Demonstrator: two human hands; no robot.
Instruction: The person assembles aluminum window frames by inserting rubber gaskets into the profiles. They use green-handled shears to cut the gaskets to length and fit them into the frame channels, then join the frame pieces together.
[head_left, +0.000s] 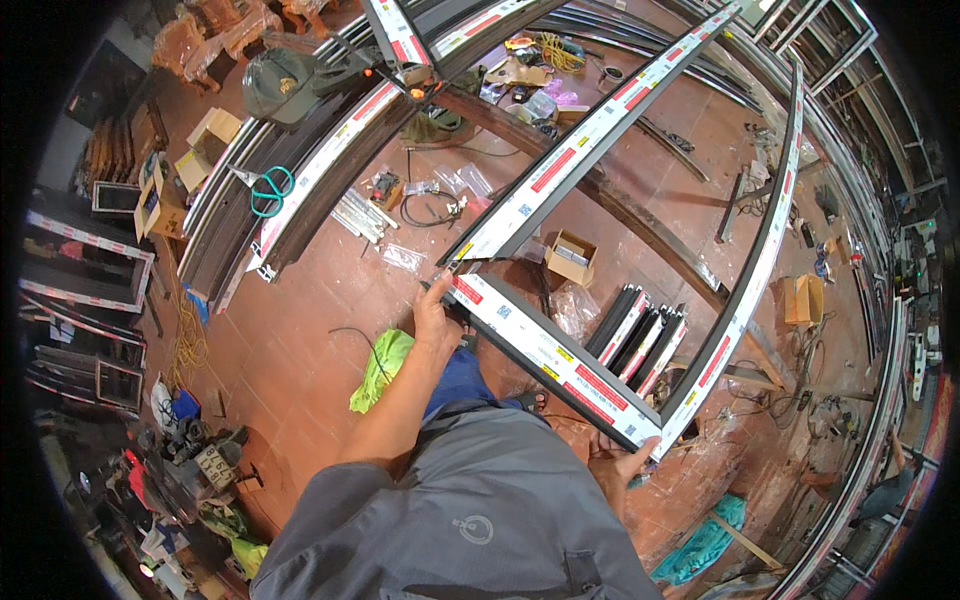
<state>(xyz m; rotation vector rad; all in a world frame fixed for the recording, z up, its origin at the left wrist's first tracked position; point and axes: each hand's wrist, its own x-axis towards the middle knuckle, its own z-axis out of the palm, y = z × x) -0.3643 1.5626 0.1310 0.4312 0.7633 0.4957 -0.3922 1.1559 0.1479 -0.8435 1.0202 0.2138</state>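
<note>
A short aluminium profile (550, 355), dark with white printed protective film, lies across in front of my body. My left hand (432, 312) grips its left end, at the corner with a long left profile (590, 140); a small gap shows at that mitred joint. At the other end, my right hand (622, 466) holds the corner where a long right profile (745, 290) meets it, and this joint looks closed. Its thumb lies on top, while the other fingers are partly hidden beneath. Both long profiles run away from me, forming a large frame.
Under the frame pass a long dark beam (640, 215), a bundle of short profiles (640, 335) and an open cardboard box (570, 258). Teal-handled scissors (270, 190) and a cap (280, 85) rest on stacked profiles at left. A motorbike (205, 460) stands lower left; a teal bag (705, 540) lies lower right.
</note>
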